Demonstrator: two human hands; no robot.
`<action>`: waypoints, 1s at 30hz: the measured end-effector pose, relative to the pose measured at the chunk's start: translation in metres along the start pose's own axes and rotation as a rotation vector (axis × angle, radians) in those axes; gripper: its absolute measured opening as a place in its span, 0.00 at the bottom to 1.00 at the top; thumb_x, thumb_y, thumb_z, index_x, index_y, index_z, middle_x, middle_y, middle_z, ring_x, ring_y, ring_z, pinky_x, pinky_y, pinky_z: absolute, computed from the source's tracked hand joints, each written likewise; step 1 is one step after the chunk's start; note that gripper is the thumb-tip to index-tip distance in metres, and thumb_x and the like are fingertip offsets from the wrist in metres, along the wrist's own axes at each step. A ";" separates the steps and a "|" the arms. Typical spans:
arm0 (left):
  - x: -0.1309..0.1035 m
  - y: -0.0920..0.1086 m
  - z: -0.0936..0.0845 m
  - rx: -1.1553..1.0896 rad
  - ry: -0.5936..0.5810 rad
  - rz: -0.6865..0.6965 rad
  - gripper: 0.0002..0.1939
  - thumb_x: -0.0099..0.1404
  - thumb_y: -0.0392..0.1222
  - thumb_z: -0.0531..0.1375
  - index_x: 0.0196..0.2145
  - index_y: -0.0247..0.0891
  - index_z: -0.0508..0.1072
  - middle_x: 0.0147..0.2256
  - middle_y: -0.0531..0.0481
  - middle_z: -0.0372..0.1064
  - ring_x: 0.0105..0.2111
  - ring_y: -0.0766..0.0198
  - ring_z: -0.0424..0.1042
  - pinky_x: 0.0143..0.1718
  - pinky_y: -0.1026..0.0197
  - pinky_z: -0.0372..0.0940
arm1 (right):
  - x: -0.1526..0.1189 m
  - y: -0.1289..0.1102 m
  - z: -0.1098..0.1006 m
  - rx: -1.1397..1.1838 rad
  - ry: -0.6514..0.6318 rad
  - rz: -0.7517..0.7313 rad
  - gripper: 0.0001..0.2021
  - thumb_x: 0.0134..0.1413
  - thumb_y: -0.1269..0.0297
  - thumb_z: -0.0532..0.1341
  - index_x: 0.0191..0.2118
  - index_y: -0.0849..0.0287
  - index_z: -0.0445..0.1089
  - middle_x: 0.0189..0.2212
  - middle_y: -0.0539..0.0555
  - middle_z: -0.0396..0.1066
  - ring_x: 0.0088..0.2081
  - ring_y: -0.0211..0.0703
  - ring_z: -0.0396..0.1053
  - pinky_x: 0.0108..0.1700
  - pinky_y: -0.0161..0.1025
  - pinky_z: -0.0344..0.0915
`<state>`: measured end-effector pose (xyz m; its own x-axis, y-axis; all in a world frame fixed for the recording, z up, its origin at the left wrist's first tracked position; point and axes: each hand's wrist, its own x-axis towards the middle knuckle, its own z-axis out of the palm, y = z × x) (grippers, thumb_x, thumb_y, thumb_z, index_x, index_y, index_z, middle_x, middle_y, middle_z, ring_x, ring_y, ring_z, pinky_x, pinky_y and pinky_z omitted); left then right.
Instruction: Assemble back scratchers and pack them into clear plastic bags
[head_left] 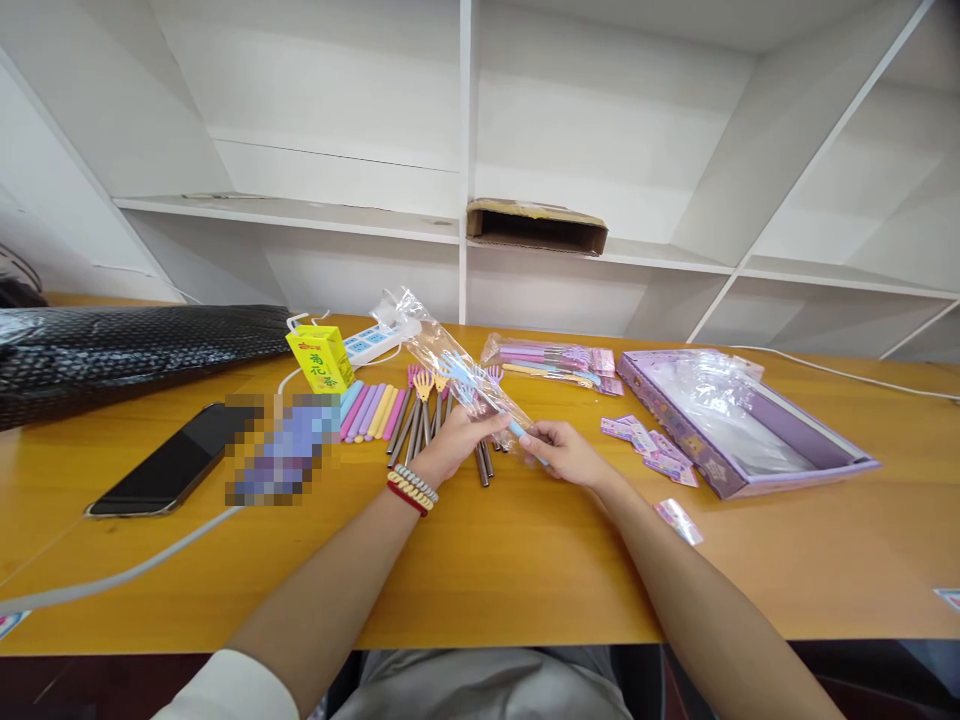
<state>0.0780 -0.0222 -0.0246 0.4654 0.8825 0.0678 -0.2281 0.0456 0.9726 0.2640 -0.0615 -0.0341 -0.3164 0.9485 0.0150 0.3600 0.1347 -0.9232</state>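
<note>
A clear plastic sleeve (pixel 429 332) with a light blue back scratcher (pixel 517 428) in it slants over the table in front of me. My left hand (pixel 459 440) is closed round the sleeve and the scratcher, its thumb along the top. At the lower end, my right hand (pixel 561 452) pinches the sleeve and the blue handle. Beneath and behind lie several metal rods with claw-shaped heads (pixel 424 388), partly hidden by the sleeve and my left hand. Left of them, pastel handles (pixel 370 412) lie side by side in a row.
Bagged back scratchers (pixel 551 358) lie at the back. Purple cards (pixel 654 450) and an open purple box (pixel 720 470) with clear sleeves are on the right. Left are a yellow drink carton (pixel 321 360), a power strip (pixel 367 345), a phone (pixel 169 462), a cable and a black wrapped bundle (pixel 135 350).
</note>
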 end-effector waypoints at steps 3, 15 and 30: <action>0.003 -0.001 0.001 -0.194 0.022 0.015 0.11 0.53 0.43 0.64 0.32 0.33 0.72 0.32 0.48 0.71 0.33 0.65 0.70 0.35 0.64 0.64 | -0.001 -0.003 0.001 0.045 0.009 0.023 0.19 0.52 0.46 0.55 0.29 0.60 0.63 0.21 0.48 0.66 0.14 0.27 0.51 0.15 0.29 0.48; 0.009 0.000 -0.004 -0.298 0.333 0.096 0.12 0.53 0.42 0.63 0.32 0.34 0.66 0.28 0.50 0.71 0.27 0.65 0.72 0.29 0.62 0.67 | -0.001 0.003 -0.003 0.347 -0.091 -0.007 0.19 0.44 0.53 0.64 0.38 0.60 0.65 0.24 0.49 0.70 0.15 0.29 0.59 0.16 0.29 0.55; 0.005 0.007 -0.001 -0.314 0.258 0.009 0.12 0.54 0.41 0.63 0.35 0.35 0.67 0.28 0.49 0.70 0.27 0.66 0.72 0.27 0.64 0.68 | 0.001 0.007 -0.004 0.413 0.017 -0.043 0.25 0.36 0.59 0.69 0.42 0.60 0.64 0.21 0.48 0.70 0.17 0.36 0.66 0.17 0.31 0.59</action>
<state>0.0778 -0.0173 -0.0179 0.2412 0.9703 -0.0205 -0.5000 0.1423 0.8543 0.2695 -0.0588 -0.0389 -0.3074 0.9497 0.0599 -0.0362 0.0512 -0.9980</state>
